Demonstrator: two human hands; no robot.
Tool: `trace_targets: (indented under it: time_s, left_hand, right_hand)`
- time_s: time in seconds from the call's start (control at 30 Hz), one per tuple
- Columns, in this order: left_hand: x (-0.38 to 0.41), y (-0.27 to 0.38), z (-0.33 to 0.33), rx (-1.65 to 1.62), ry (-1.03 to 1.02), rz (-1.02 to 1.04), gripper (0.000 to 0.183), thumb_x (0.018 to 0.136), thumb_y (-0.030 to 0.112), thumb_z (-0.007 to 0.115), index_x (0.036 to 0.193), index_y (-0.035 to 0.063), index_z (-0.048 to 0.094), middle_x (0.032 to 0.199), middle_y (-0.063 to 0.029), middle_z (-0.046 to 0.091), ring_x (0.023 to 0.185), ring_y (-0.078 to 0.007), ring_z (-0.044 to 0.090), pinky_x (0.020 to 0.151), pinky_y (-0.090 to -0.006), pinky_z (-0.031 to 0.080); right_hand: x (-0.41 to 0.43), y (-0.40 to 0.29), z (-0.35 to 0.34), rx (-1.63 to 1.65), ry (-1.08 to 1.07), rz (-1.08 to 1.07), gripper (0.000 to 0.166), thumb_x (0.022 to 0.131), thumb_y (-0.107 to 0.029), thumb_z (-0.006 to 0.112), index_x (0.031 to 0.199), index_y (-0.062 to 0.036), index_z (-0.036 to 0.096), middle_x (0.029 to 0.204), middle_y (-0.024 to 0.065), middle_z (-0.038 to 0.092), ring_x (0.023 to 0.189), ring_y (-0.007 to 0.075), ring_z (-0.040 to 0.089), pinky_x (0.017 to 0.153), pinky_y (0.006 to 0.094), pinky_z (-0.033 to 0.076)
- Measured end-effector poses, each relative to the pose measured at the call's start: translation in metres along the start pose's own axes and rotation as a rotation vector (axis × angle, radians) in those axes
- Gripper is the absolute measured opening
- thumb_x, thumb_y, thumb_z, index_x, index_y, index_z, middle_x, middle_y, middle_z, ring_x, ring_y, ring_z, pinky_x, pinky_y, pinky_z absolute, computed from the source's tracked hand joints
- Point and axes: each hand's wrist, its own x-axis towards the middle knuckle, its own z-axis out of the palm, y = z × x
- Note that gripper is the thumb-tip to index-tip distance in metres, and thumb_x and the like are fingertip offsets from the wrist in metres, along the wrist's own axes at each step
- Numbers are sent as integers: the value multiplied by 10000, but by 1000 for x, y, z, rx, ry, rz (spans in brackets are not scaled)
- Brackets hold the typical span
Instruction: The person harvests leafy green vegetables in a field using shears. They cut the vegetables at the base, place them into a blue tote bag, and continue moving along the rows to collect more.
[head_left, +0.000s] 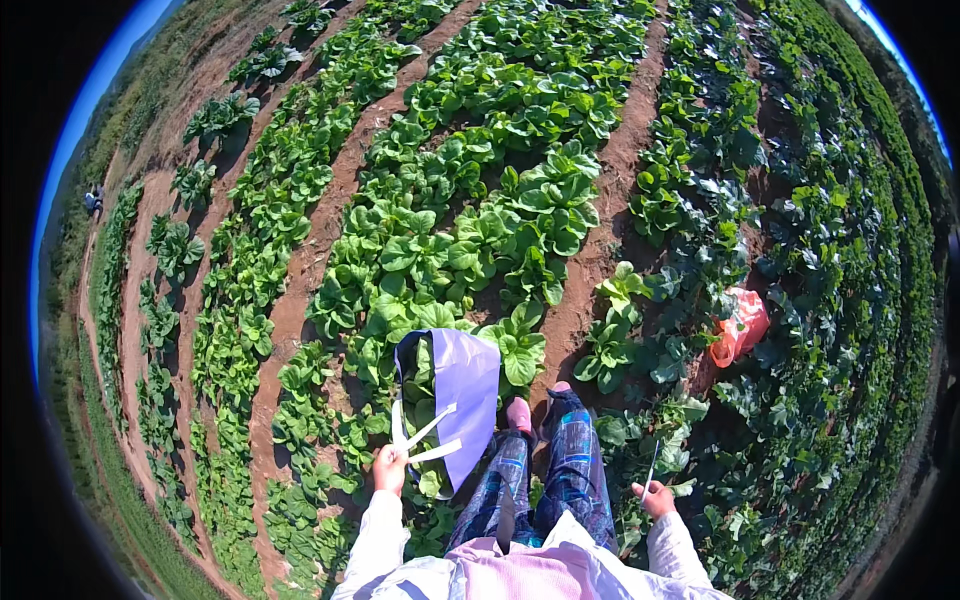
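My left hand (389, 470) grips the white handles (424, 442) of a purple carrier bag (465, 397), which hangs beside my left leg. The bag's mouth gapes on its left side, and green leaves (423, 367) show inside. In my right hand (654, 499) is a thin knife (651, 466), its narrow blade pointing up and away from me. Leafy plants lie just beyond that hand. Both of my feet, in pink shoes (519, 416), stand at the near end of a bare soil furrow (570, 330).
Rows of leafy green vegetables (465, 247) stretch ahead, split by reddish soil paths. An orange-red plastic bag (741, 327) rests among darker lobed-leaf plants (825, 360) to the right. Far off at the left edge is a small figure (94, 199), too small to make out.
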Motion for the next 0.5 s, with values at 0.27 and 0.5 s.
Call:
trace_targets:
  time_s: [0.27, 0.5]
  left_hand:
    - [-32, -1, 90, 302, 206, -25, 123, 791, 48, 690, 889, 29, 617, 828, -103, 664, 788, -215, 651, 733, -336, 506]
    - [-98, -49, 164, 406, 446, -147, 69, 769, 50, 664, 836, 51, 649, 825, -172, 634, 792, -390, 609, 687, -467, 494]
  right_hand:
    - [134, -165, -47, -387, -177, 18, 448, 784, -374, 816, 1001, 2, 706, 868, 41, 697, 753, 96, 608, 679, 262, 489]
    - [301, -368, -42, -780, -305, -327, 375, 854, -384, 711, 774, -26, 632, 676, 6, 594, 642, 90, 514, 582, 306, 422]
